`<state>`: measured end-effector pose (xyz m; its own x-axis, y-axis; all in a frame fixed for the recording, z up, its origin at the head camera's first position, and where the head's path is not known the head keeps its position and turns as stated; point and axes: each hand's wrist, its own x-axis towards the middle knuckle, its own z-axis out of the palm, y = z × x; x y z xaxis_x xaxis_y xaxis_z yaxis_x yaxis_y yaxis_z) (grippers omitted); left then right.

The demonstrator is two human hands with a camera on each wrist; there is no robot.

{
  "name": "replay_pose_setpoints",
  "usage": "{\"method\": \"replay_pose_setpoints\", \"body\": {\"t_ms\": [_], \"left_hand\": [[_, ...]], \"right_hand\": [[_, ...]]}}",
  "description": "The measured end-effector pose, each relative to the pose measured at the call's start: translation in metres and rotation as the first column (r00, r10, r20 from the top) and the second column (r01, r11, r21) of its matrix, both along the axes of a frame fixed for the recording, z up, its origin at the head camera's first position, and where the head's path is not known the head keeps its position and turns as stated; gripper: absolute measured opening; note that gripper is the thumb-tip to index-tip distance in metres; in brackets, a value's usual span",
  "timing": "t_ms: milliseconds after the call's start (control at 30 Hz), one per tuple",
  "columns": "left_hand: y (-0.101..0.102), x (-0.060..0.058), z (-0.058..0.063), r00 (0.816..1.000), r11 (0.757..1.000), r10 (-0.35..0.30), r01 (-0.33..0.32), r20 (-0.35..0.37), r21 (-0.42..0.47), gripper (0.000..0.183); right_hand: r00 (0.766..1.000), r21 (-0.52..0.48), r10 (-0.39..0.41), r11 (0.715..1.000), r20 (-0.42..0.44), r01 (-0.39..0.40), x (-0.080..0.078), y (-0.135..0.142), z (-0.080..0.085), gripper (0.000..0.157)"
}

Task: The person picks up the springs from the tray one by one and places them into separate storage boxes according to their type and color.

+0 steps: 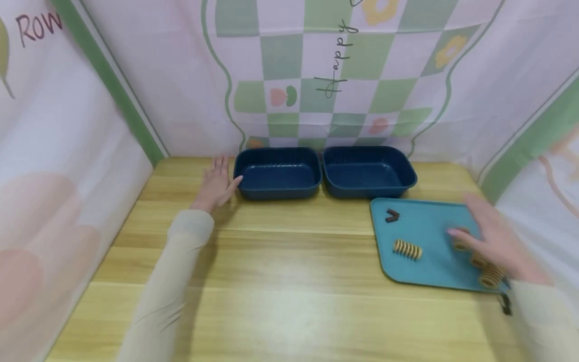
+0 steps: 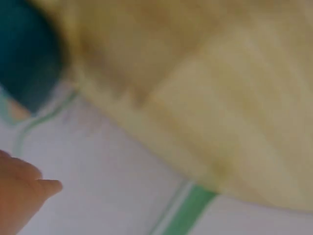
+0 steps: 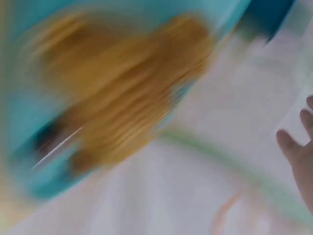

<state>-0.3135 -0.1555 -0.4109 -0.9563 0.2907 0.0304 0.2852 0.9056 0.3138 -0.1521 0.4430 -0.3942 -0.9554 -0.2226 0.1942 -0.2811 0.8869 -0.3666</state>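
Note:
My left hand [image 1: 216,185] lies beside the left navy basin [image 1: 279,193], fingers extended toward the back wall and thumb right at the basin's rim. Over the right part of a teal tray [image 1: 434,216] is my right hand [image 1: 502,241], blurred, its thumb and fingers spread. Several tan ringed pieces like coil springs [image 1: 492,276] lie under and beside that hand, partly covered by it. Another coil [image 1: 407,249] rests apart, nearer the tray's left side. In the right wrist view the coils [image 3: 132,83] are smeared, with the fingers [image 3: 288,144] off to the right.
A second navy basin [image 1: 368,192] stands right of the first, behind the tray. Two short dark brown pieces [image 1: 392,215] lie in the tray's back left. A small black object [image 1: 505,304] is at its front right corner. Printed cloth walls [image 1: 181,100] surround the wooden table [image 1: 280,271].

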Motion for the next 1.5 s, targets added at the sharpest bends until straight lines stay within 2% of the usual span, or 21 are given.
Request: {"method": "replay_pose_setpoints", "body": {"t_ms": [133,233,333,433,567,633,767,833,900,967,1167,1267,1433,1500], "left_hand": [[-0.012,-0.004,-0.016,1.000,1.000,0.023,-0.023,0.008,0.005,0.077],[-0.014,-0.005,-0.022,1.000,1.000,0.003,-0.003,0.012,-0.024,0.077],[-0.013,-0.007,-0.025,0.999,0.998,-0.023,0.026,0.038,-0.062,0.078],[-0.013,-0.007,-0.025,0.996,0.997,-0.032,0.037,0.079,-0.065,0.077],[-0.014,-0.007,-0.026,0.994,0.998,-0.020,0.028,0.111,-0.063,0.074],[-0.015,-0.008,-0.026,0.993,0.998,-0.019,0.026,0.116,-0.062,0.074],[-0.013,-0.010,-0.025,0.994,0.996,-0.036,0.044,0.100,-0.077,0.074],[-0.011,-0.012,-0.024,0.995,0.994,-0.046,0.055,0.091,-0.099,0.074],[-0.009,-0.014,-0.022,0.994,0.991,-0.053,0.063,0.092,-0.117,0.073],[-0.007,-0.015,-0.021,0.994,0.989,-0.055,0.067,0.098,-0.129,0.073],[-0.004,-0.019,-0.018,0.992,0.986,-0.056,0.073,0.117,-0.152,0.072],[-0.002,-0.019,-0.019,0.991,0.981,-0.062,0.082,0.118,-0.173,0.073],[0.001,-0.019,-0.020,0.991,0.979,-0.073,0.092,0.113,-0.180,0.073],[0.002,-0.019,-0.020,0.991,0.980,-0.075,0.094,0.112,-0.178,0.072]], "right_hand": [[0.985,-0.038,-0.131,0.990,0.113,0.136,0.049,0.041,-0.012,0.099],[0.967,-0.011,-0.201,0.979,0.156,0.205,0.074,0.060,-0.023,0.102],[0.957,-0.028,-0.232,0.970,0.175,0.240,0.090,0.075,-0.035,0.107],[0.941,-0.041,-0.249,0.963,0.229,0.265,0.098,0.085,-0.046,0.113],[0.935,-0.008,-0.236,0.969,0.263,0.247,0.098,0.097,-0.057,0.117],[0.947,0.008,-0.218,0.975,0.235,0.222,0.096,0.102,-0.062,0.117],[0.963,0.035,-0.187,0.982,0.192,0.183,0.090,0.110,-0.069,0.106],[0.961,0.028,-0.180,0.984,0.211,0.178,0.086,0.112,-0.071,0.105],[0.950,0.028,-0.185,0.982,0.251,0.184,0.084,0.113,-0.070,0.111],[0.951,0.013,-0.173,0.984,0.257,0.175,0.082,0.113,-0.069,0.116],[0.985,-0.019,-0.093,0.995,0.147,0.097,0.074,0.114,-0.067,0.103],[0.991,-0.020,-0.062,0.998,0.122,0.065,0.074,0.117,-0.069,0.108],[0.990,-0.028,-0.070,0.997,0.119,0.074,0.079,0.123,-0.075,0.111],[0.982,-0.025,-0.103,0.994,0.158,0.108,0.081,0.123,-0.076,0.108]]}}
